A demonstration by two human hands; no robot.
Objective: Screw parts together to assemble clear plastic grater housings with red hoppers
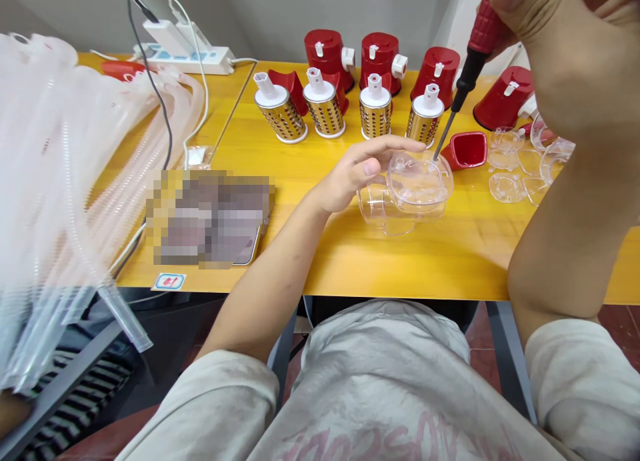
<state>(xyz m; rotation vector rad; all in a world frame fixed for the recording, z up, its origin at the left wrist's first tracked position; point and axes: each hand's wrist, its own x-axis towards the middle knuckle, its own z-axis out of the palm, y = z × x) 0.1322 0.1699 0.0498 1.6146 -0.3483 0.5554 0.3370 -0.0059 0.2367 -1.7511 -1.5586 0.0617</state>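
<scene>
My right hand [565, 54] is closed round the red and black handle of a screwdriver [466, 81], high at the upper right. The shaft slants down, and its tip meets the edge of a clear plastic part [419, 181] with a round top, lying on the yellow table. Against the left side of that part rests my left hand [357, 171], fingers stretched over it and steadying it. Just right of the screwdriver tip stands a small red cup-like piece [466, 151]. Whether a screw sits under the tip is too small to tell.
Gold perforated drums [327, 107] with white tops stand behind, before red housings [327, 57]. Clear round pieces [507, 187] lie at right. Left are a blurred-out dark object [215, 221], clear plastic tubes [75, 181] and a power strip [200, 59] with cables.
</scene>
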